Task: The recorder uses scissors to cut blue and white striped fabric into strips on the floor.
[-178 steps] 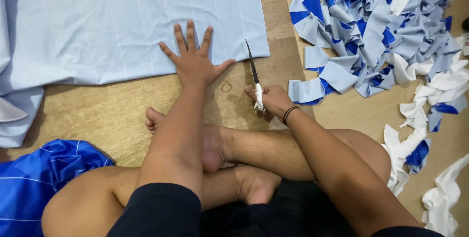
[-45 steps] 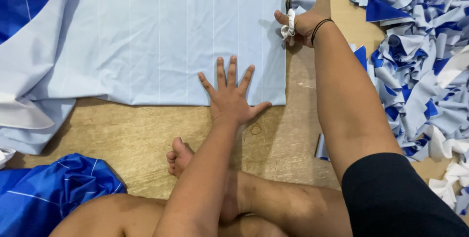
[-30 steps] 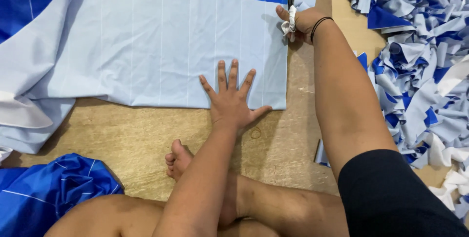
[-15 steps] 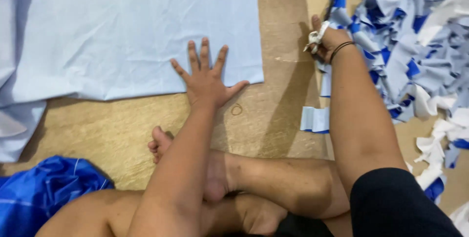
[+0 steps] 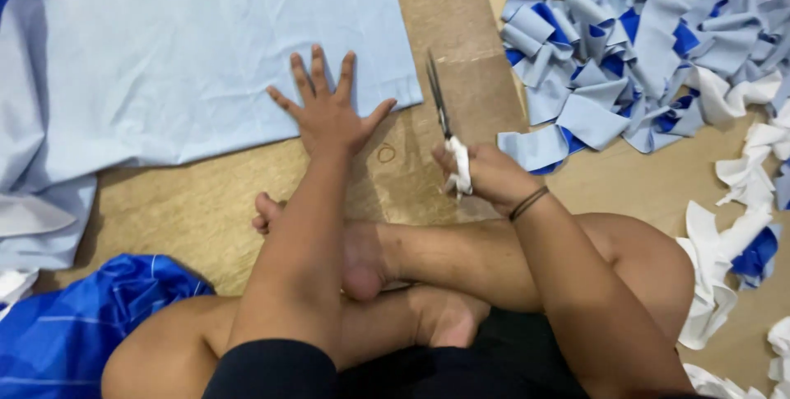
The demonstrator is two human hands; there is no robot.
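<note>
Light-blue cloth (image 5: pixel 206 53) under left hand (image 5: pixel 329 111), beside right hand's (image 5: pixel 485 177) scissors (image 5: pixel 439 103).

Pale blue cloth (image 5: pixel 206 62) lies flat under the left hand (image 5: pixel 329 115); right hand (image 5: pixel 485 177) grips scissors (image 5: pixel 440 107), blades pointing away.

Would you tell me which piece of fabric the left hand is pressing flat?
The left hand presses the large pale blue sheet, spread flat, unlike the crumpled bright blue cloth and the cut strips.
</note>
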